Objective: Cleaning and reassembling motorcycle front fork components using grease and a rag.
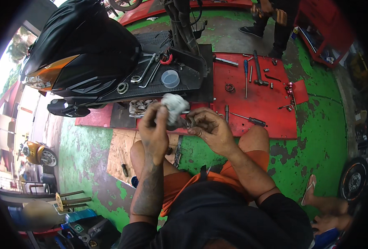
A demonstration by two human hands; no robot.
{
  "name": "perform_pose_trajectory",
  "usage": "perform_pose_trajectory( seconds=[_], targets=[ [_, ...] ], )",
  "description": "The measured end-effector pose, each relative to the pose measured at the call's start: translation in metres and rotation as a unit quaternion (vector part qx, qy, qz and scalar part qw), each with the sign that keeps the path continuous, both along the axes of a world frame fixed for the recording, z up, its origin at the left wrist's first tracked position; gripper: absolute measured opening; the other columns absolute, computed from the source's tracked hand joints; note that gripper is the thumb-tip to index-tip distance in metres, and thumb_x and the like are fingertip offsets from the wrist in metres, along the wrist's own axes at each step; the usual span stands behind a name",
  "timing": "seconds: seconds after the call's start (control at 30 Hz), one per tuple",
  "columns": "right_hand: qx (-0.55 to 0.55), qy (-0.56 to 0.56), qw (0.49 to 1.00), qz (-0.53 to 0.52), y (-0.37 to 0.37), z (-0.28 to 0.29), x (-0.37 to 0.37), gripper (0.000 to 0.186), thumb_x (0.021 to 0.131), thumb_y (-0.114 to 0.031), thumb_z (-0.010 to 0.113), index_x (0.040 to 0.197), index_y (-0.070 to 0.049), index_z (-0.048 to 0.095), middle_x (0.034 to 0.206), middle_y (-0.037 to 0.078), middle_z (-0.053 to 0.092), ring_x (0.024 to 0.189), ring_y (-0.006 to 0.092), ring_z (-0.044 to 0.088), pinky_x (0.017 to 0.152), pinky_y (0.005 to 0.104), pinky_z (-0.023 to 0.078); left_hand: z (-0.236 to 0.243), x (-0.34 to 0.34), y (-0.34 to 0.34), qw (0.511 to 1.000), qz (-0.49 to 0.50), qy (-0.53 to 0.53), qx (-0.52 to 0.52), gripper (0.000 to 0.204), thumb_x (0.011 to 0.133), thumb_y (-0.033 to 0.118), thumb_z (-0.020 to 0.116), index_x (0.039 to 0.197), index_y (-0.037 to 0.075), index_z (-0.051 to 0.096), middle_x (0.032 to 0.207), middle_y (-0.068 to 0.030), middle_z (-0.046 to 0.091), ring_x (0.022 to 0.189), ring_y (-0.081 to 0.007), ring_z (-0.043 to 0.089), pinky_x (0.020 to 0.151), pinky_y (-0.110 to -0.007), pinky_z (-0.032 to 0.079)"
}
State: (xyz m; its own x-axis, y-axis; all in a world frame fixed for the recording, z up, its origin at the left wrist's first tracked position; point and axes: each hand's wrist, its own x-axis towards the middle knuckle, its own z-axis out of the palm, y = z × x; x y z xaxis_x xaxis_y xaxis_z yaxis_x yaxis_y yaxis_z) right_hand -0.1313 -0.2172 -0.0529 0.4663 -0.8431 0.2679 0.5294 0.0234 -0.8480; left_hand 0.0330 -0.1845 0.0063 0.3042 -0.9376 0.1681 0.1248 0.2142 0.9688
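Note:
In front of my knees my left hand (154,126) pinches a crumpled white rag (174,103), its lower part greyed. Close on its right, my right hand (213,132) has its thumb and fingers pressed together around a small dark part (188,123), whose kind I cannot make out. Fingers of both hands are blackened with grime. Beyond them stands a black and orange scooter (88,54). On its footboard lie a wrench (145,68), a clear round plastic tub (170,79) and a metal ring (122,87).
A red platform (250,112) carries a hammer (257,70), screwdrivers (254,121), sockets and loose parts. Cardboard (117,151) with a screwdriver (124,168) lies by my left leg. Another person's legs (280,37) stand at the far right, near a red tool cart (325,33). A bare foot (310,189) shows at right.

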Motion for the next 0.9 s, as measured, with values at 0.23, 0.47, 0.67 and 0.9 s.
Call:
perform_pose_trajectory(
  seconds=[0.23, 0.47, 0.67, 0.9],
  targets=[
    [-0.058, 0.093, 0.988, -0.108, 0.007, -0.003, 0.01, 0.04, 0.081, 0.011, 0.058, 0.12, 0.004, 0.062, 0.114, 0.008, 0.064, 0.107, 0.0189, 0.064, 0.091, 0.0289, 0.051, -0.015, -0.026, 0.017, 0.973, -0.035, -0.228, -0.022, 0.022, 0.094, 0.009, 0.067, 0.113, -0.001, 0.071, 0.103, -0.0092, 0.057, 0.1, -0.0188, 0.058, 0.088, -0.028, 0.046],
    [-0.165, 0.09, 0.973, -0.13, 0.008, -0.008, 0.014, 0.037, 0.076, 0.011, 0.059, 0.11, 0.002, 0.069, 0.109, 0.011, 0.065, 0.096, 0.0215, 0.068, 0.084, 0.0312, 0.054, -0.03, -0.025, 0.024, 0.984, 0.033, -0.17, -0.042, 0.02, 0.098, 0.011, 0.063, 0.11, -0.005, 0.068, 0.102, -0.0095, 0.058, 0.095, -0.0181, 0.058, 0.084, -0.028, 0.046],
    [-0.228, 0.103, 0.963, -0.098, 0.002, -0.023, 0.009, 0.033, 0.078, 0.013, 0.063, 0.108, 0.002, 0.071, 0.117, 0.013, 0.063, 0.108, 0.0237, 0.068, 0.083, 0.0307, 0.058, -0.027, -0.015, 0.034, 0.937, 0.08, -0.321, -0.115, 0.016, 0.096, 0.005, 0.064, 0.107, -0.005, 0.067, 0.095, -0.0109, 0.066, 0.085, -0.0183, 0.063, 0.076, -0.03, 0.05],
    [0.003, -0.126, 0.992, 0.027, 0.025, -0.023, 0.022, 0.016, 0.087, 0.008, 0.071, 0.101, 0.001, 0.069, 0.119, 0.009, 0.056, 0.102, 0.0191, 0.066, 0.099, 0.0385, 0.056, -0.021, 0.039, 0.021, 0.972, 0.129, -0.184, 0.063, 0.034, 0.103, 0.012, 0.05, 0.134, -0.001, 0.055, 0.114, -0.0127, 0.067, 0.094, -0.0157, 0.066, 0.076, -0.028, 0.057]
  ],
)
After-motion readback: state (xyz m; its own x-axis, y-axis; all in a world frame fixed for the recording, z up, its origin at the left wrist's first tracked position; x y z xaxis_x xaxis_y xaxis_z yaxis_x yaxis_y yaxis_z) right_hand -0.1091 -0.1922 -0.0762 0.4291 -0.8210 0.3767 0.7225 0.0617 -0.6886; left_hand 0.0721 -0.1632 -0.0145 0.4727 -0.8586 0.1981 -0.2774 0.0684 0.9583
